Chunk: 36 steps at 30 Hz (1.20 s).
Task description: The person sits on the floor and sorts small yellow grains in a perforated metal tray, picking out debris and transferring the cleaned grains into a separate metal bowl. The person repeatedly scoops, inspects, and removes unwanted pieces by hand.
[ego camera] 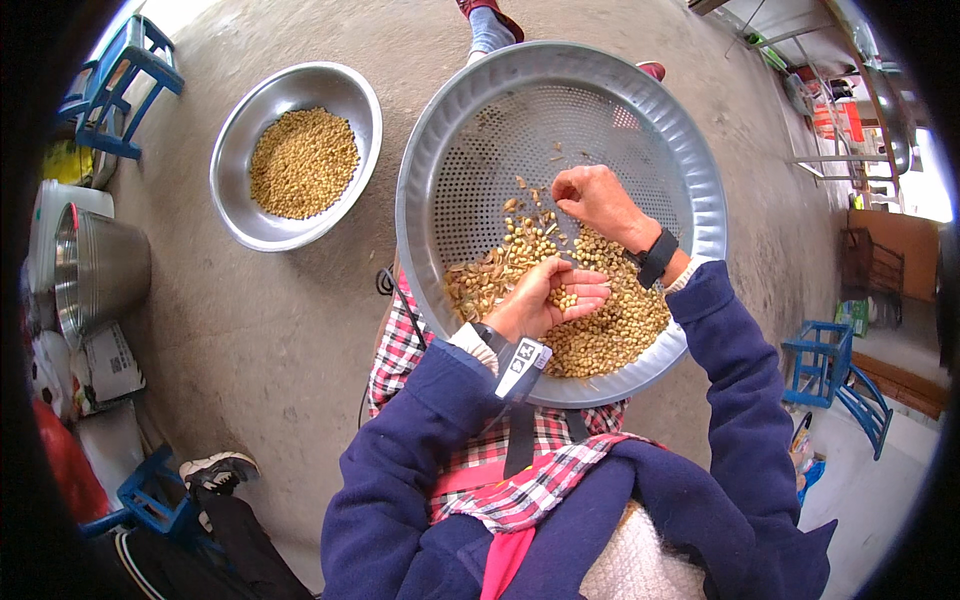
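Observation:
My left hand [559,296] is held palm up over a wide round perforated sieve pan [709,187], cupping a few soybeans [562,298]. Farther out over the same pan is my right hand [600,202], its fingers curled in against the thumb; whether anything small is pinched there is hidden. A heap of soybeans [600,345] covers the pan's near right part. Dry husks and pod bits [480,281] lie mixed with beans at the near left, with a few scraps strewn toward the middle. The pan rests over my lap, on a checked apron [397,352].
A steel bowl [225,165] of cleaner-looking soybeans stands on the concrete floor to the left. Beyond it are a blue stool [131,82] and a metal bucket [109,262]. Another person's leg and shoe [217,471] show at lower left. A blue chair [821,367] is at right.

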Tool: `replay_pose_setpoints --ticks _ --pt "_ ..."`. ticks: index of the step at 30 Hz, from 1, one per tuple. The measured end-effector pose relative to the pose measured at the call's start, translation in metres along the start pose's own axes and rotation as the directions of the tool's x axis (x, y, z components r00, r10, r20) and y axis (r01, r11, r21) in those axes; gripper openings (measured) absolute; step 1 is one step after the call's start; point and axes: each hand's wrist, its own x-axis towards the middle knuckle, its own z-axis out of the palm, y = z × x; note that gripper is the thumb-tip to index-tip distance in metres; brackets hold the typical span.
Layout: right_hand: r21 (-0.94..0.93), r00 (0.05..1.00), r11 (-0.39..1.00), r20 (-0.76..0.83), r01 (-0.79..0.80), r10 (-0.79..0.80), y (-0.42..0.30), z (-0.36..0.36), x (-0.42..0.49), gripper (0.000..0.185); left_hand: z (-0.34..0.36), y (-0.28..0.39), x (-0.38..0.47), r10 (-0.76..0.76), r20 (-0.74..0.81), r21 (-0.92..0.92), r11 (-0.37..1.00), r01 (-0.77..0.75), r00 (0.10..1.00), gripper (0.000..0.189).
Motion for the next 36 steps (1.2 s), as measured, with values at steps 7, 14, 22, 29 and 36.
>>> replay_pose_setpoints --ticks 7,14,22,29,36 --pt "0.132 0.998 0.990 0.054 -0.046 0.039 -0.008 0.002 -0.002 0.009 -0.002 -0.001 0.002 0.016 0.005 -0.016 1.000 -0.016 1.000 0.050" --pt "0.063 1.000 0.998 0.013 0.001 -0.002 -0.017 0.010 -0.002 0.007 -0.002 -0.002 0.003 0.030 -0.030 0.016 0.999 -0.029 0.999 0.050" --pt "0.314 0.859 0.920 0.509 -0.234 0.045 -0.040 -0.037 -0.019 0.014 -0.003 -0.002 0.002 0.058 -0.095 -0.061 0.996 -0.064 0.994 0.046" --pt "0.131 0.989 0.991 0.145 0.022 -0.041 -0.039 0.004 0.007 0.012 -0.001 -0.002 0.002 -0.053 -0.077 -0.040 0.998 0.050 0.996 0.043" --pt "-0.037 0.989 0.991 0.079 0.127 -0.124 -0.035 0.025 0.009 0.012 -0.002 -0.004 0.005 -0.102 -0.046 -0.002 0.995 0.102 0.994 0.042"
